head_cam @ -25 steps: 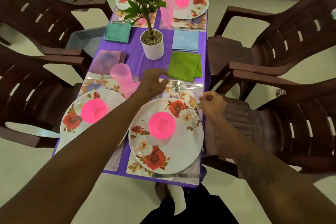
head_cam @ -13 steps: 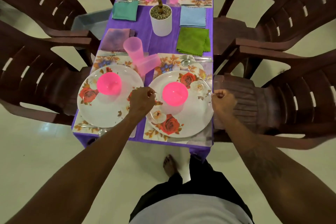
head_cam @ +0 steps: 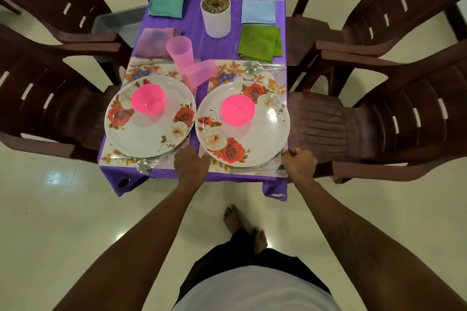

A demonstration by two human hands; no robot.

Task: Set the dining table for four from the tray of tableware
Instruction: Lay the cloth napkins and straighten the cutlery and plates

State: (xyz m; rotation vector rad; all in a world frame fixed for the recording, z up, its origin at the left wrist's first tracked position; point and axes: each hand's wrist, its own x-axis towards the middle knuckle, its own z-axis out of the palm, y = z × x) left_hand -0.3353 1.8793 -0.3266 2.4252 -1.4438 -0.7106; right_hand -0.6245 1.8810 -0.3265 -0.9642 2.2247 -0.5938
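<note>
Gripping the floral placemat (head_cam: 227, 78) by its near corners, left hand (head_cam: 192, 166) and right hand (head_cam: 299, 163) curled on it, rose-patterned plate (head_cam: 262, 139) with pink bowl (head_cam: 237, 110) on top, tabletop's near right corner.

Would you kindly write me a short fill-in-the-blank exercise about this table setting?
1. The near right plate carries a pink ____.
2. One tumbler stands upright; the other tumbler lies on its ____.
3. The left hand and right hand grip the right ____ at its near corners.
Missing words: bowl; side; placemat.
</note>
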